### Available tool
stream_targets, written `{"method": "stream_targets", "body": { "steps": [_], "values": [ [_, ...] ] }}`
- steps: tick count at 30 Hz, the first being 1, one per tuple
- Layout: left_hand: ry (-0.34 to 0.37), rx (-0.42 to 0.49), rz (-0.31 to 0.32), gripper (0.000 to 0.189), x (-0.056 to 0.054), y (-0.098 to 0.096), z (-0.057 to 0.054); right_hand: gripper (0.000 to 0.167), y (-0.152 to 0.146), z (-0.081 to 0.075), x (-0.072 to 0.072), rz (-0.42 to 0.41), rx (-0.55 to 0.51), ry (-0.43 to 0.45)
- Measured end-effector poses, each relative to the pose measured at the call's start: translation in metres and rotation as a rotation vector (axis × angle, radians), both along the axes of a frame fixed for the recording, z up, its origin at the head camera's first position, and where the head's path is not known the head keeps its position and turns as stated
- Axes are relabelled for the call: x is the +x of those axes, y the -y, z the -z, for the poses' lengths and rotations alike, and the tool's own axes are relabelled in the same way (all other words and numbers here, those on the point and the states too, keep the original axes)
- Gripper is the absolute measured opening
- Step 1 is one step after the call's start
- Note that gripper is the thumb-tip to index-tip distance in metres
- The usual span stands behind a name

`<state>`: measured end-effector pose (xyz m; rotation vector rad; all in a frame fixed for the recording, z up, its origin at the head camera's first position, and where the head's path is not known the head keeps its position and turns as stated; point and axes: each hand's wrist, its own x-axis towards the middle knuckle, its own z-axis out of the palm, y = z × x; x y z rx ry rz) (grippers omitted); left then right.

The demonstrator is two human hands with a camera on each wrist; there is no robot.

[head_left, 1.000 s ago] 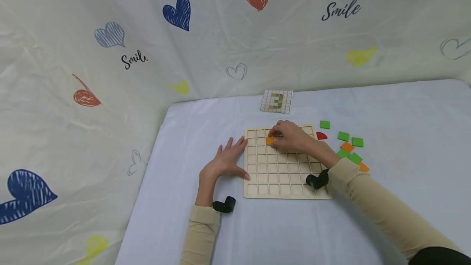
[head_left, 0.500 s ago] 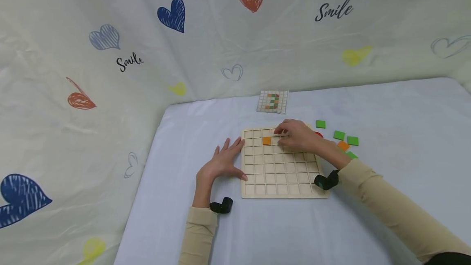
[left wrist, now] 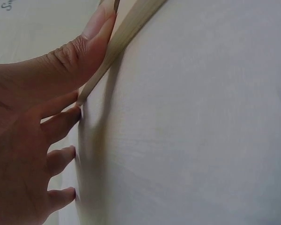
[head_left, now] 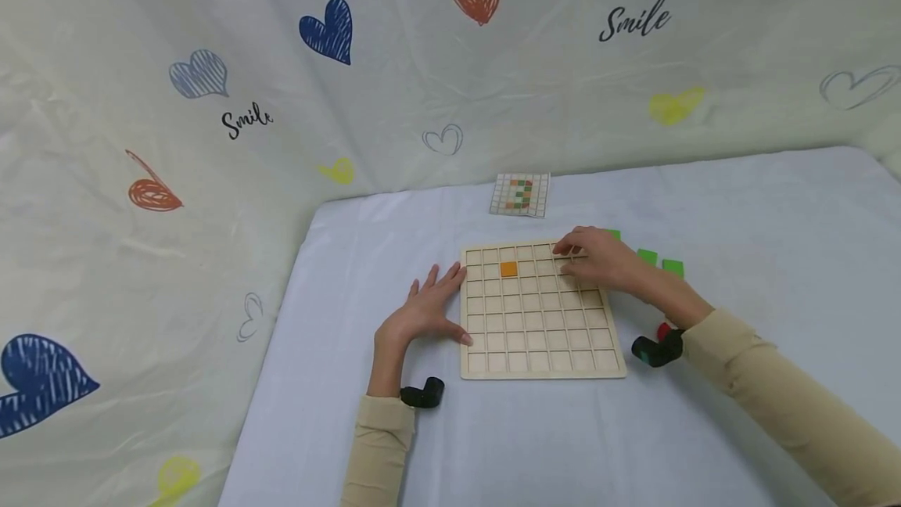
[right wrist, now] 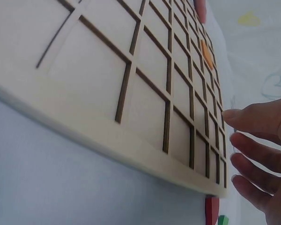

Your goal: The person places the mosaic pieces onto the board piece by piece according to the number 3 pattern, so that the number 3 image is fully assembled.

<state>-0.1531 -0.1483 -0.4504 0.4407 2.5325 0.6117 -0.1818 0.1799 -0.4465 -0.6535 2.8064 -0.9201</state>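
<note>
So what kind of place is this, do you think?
Probably a makeshift tabletop set-up, not a lived-in room: a table under a pale sheet, a heart-printed "Smile" curtain as backdrop, and a wooden grid board with coloured tiles.

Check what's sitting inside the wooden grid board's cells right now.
One orange tile sits in a cell near the far left of the grid board; other visible cells look empty. The right hand covers several cells at the far right corner, so those can't be checked.
</note>
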Motion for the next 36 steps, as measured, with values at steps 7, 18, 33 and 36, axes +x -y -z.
{"method": "stream_targets", "body": {
  "steps": [7,18,33,36],
  "values": [
    [0.006,-0.003,-0.007,0.122,0.000,-0.002,0.000,0.024,-0.018,0.000,0.005,-0.008,0.005,-0.048],
    [0.002,-0.010,-0.006,0.121,0.001,-0.001,0.001,0.020,-0.041,0.001,0.014,0.004,0.016,-0.089],
    [0.004,0.007,-0.003,0.121,0.002,0.000,-0.002,0.023,-0.058,0.006,0.014,0.113,0.027,-0.061],
    [0.006,0.012,-0.005,0.121,0.002,0.000,-0.002,0.022,-0.060,0.008,0.012,0.137,0.010,-0.081]
  ]
}}
